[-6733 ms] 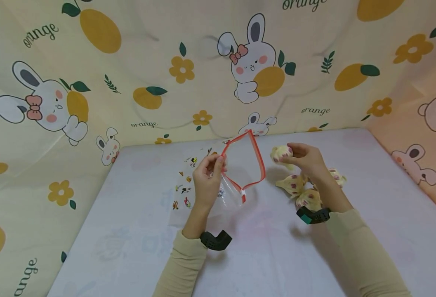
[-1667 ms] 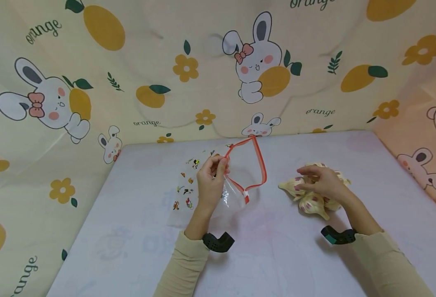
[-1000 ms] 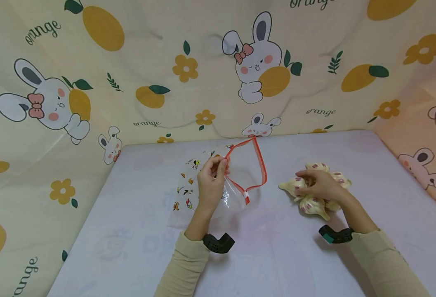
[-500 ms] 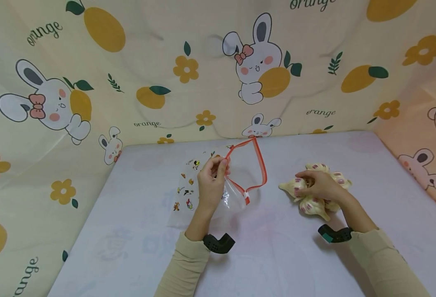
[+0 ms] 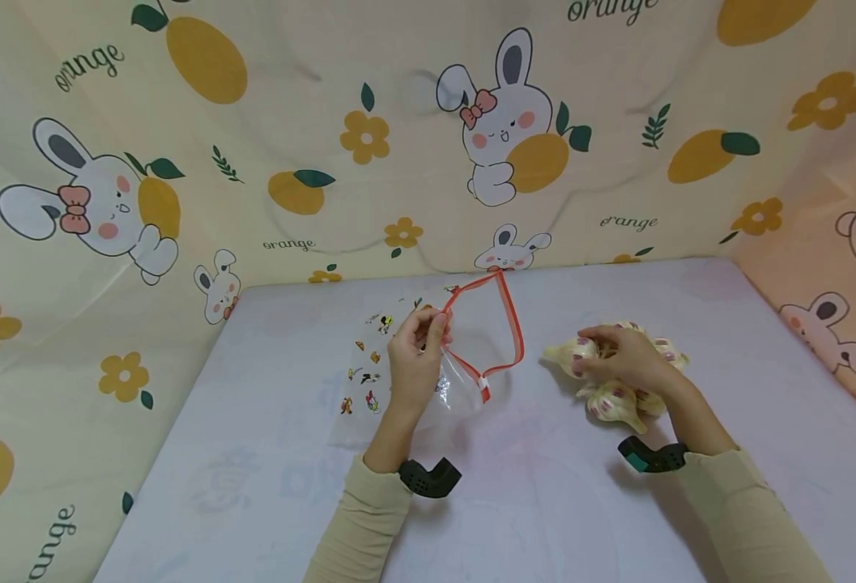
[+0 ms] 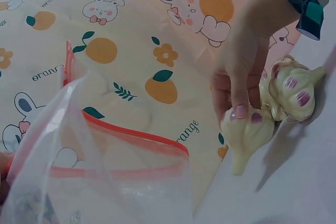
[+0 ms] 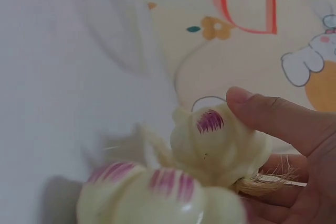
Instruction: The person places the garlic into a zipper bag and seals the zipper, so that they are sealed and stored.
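Note:
My left hand [image 5: 416,356] pinches the edge of a clear zip bag [image 5: 464,389] printed with small cartoon figures. The bag's red-edged mouth gapes toward the right. At the right, my right hand [image 5: 632,356] grips a garlic bulb [image 5: 572,355] between thumb and fingers, its stem end pointing left. In the right wrist view the thumb lies on this purple-marked bulb [image 7: 210,135]. Several more garlic bulbs [image 5: 613,403] are bunched under and around the right hand, partly hidden by it; twine-like fibres [image 7: 268,182] show beside the held one.
A white cloth [image 5: 267,486] covers the table. Behind and at the sides stands a printed backdrop [image 5: 398,97] with rabbits and oranges. Each wrist wears a black band device [image 5: 431,478].
Earlier the right hand held a bulb up near the bag's mouth, then came back over the bunch. It has now gripped the left bulb and shifted it slightly left. The left hand stays put.

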A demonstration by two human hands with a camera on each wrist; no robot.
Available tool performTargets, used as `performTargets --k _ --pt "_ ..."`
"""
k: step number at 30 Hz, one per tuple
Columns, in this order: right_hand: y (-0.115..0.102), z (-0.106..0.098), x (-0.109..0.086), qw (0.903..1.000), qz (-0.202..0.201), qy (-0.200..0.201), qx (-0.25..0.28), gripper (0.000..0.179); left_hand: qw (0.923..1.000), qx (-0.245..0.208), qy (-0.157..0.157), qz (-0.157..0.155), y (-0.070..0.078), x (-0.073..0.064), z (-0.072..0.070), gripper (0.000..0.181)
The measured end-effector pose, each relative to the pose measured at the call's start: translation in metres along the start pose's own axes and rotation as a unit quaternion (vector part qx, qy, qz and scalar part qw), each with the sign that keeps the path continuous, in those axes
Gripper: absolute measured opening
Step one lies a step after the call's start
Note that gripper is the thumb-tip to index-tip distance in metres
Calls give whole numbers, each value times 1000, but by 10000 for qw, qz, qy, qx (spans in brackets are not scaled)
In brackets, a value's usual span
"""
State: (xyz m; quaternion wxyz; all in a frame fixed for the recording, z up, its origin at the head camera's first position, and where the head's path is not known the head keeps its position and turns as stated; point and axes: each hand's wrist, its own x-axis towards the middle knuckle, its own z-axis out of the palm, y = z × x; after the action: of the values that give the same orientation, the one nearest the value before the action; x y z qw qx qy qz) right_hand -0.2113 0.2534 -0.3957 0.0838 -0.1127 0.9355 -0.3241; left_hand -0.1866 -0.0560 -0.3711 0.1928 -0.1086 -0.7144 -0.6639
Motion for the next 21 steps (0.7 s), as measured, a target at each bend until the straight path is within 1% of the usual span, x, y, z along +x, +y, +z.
performTargets --k 6,13,21 --pt "-7 -5 -2 9999 3 87 145 65 10000 -50 20 2 -1 0 0 23" --pt "-15 -6 0 9989 -199 307 282 60 10000 -89 9 -13 -1 0 -1 23" --pt "-30 -7 1 9964 -55 564 628 61 9999 -63 56 70 -1 1 -1 23"
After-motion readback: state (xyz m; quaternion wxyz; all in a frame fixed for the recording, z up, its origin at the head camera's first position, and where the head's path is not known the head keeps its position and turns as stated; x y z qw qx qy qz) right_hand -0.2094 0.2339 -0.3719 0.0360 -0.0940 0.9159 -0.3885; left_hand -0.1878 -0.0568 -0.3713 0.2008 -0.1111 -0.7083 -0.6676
